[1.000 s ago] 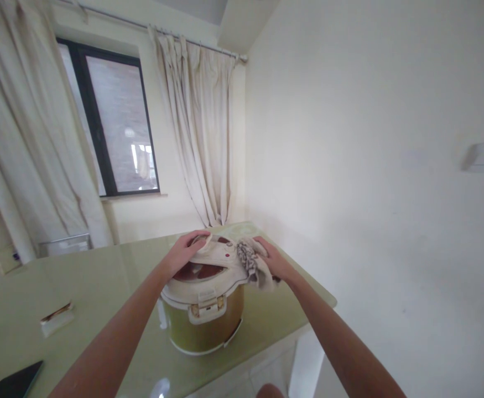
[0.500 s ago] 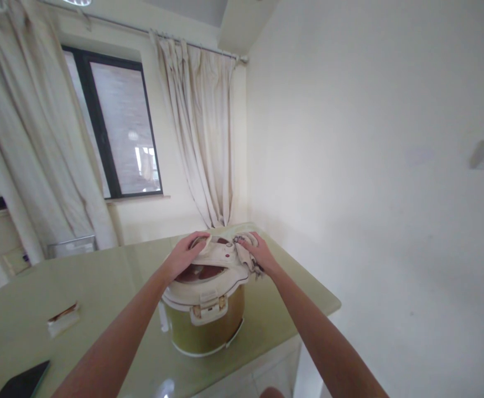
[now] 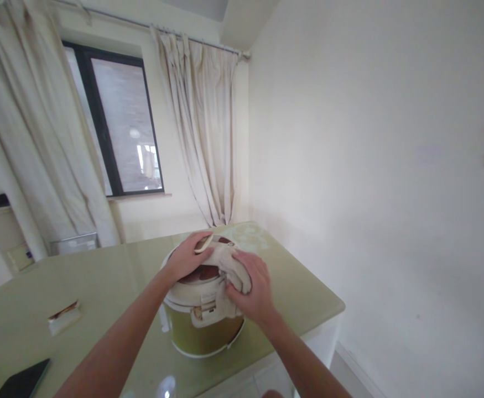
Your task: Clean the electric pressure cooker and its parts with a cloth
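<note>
A rice cooker [image 3: 202,338] with a white lid and a shiny gold-green body stands upright on the table. My left hand [image 3: 188,257] rests on top of the lid, thumb and fingers closed around its pale handle [image 3: 204,244]. In my right hand [image 3: 254,284] is a bunched, light-coloured cloth [image 3: 234,271], pressed against the front right of the lid. Part of the cloth hangs down beside the white front latch [image 3: 203,317]. The cloth and both hands hide much of the lid's top.
The glossy green table [image 3: 121,293] has its right edge near a white wall [image 3: 349,166]. A small white packet [image 3: 64,318] and a dark flat device [image 3: 24,380] lie to the left. Behind are curtains [image 3: 200,121] and a dark-framed window [image 3: 128,121].
My right hand has come with the cloth from the lid's far right side to its front right, nearer to me. My left hand stays at the handle.
</note>
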`<action>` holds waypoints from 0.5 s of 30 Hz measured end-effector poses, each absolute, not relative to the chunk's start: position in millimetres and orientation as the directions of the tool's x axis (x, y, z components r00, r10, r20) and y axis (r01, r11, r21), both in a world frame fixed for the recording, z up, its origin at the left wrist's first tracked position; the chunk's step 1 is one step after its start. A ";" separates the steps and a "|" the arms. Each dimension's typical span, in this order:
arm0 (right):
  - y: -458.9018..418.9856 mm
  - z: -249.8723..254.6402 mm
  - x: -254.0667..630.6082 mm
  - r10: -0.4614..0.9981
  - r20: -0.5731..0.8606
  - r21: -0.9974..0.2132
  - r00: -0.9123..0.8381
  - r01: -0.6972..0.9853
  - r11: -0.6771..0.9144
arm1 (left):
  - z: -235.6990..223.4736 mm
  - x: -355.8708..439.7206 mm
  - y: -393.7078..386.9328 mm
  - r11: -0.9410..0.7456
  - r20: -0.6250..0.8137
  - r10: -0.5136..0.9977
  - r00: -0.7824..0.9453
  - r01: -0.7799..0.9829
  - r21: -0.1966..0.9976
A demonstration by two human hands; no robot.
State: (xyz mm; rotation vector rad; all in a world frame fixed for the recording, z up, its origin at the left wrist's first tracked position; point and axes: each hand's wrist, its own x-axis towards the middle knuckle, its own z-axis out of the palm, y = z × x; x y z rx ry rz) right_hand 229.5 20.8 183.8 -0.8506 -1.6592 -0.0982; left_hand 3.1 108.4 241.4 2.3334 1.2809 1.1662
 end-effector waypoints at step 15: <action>-2.4 164.5 223.9 0.449 0.892 -0.281 -0.062 0.700 0.656 | 238.2 3.0 110.0 -0.597 0.542 0.784 0.303 0.610 0.522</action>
